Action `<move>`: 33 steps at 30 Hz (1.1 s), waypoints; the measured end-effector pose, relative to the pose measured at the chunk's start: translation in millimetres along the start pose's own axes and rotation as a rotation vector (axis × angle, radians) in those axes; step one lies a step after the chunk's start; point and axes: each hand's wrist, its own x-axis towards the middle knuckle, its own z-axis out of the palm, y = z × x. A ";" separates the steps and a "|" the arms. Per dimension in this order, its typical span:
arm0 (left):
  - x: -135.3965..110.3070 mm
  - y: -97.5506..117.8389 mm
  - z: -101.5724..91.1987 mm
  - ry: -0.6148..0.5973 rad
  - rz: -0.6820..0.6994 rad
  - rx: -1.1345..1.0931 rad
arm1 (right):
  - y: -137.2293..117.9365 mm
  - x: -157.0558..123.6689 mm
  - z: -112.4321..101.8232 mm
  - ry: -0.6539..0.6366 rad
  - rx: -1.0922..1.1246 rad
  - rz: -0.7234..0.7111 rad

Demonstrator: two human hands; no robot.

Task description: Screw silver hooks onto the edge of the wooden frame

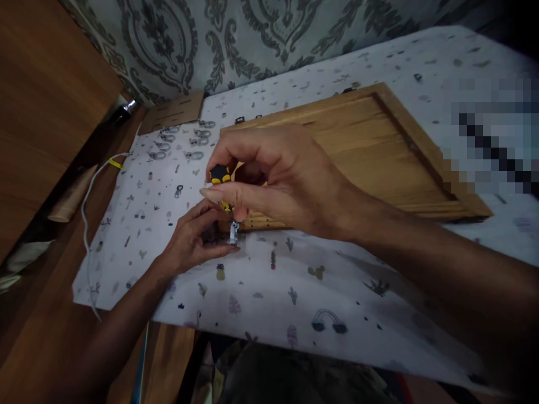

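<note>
My right hand (286, 177) is closed around the black and yellow handle of a stubby screwdriver (220, 174), gripping it from above with thumb and fingers. Just below it, my left hand (187, 238) pinches a small shiny metal hose clamp (234, 232) between thumb and fingers. The handle's lower end points down at the clamp; my fingers cover the spot where they meet, so I cannot tell whether the tip sits in its screw. Both hands are at the near left corner of a framed wooden panel (337, 151), over the table.
Several more hose clamps (194, 155) lie in rows at the table's left, by a flat cardboard piece (172, 115). A white cable (85, 224) hangs over the left edge. The patterned tablecloth (261, 314) covers the table. Wallpaper rises behind; a pixelated patch hides the right side.
</note>
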 end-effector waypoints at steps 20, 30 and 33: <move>-0.8 1.4 -0.1 -0.012 -0.043 -0.019 | -2.5 -1.2 5.6 0.147 0.118 0.050; -0.2 2.1 0.2 -0.001 -0.024 -0.007 | -0.8 -0.1 6.1 0.091 0.029 0.028; 0.0 1.3 0.1 -0.004 -0.017 -0.010 | -1.8 -0.2 5.6 0.084 0.015 0.031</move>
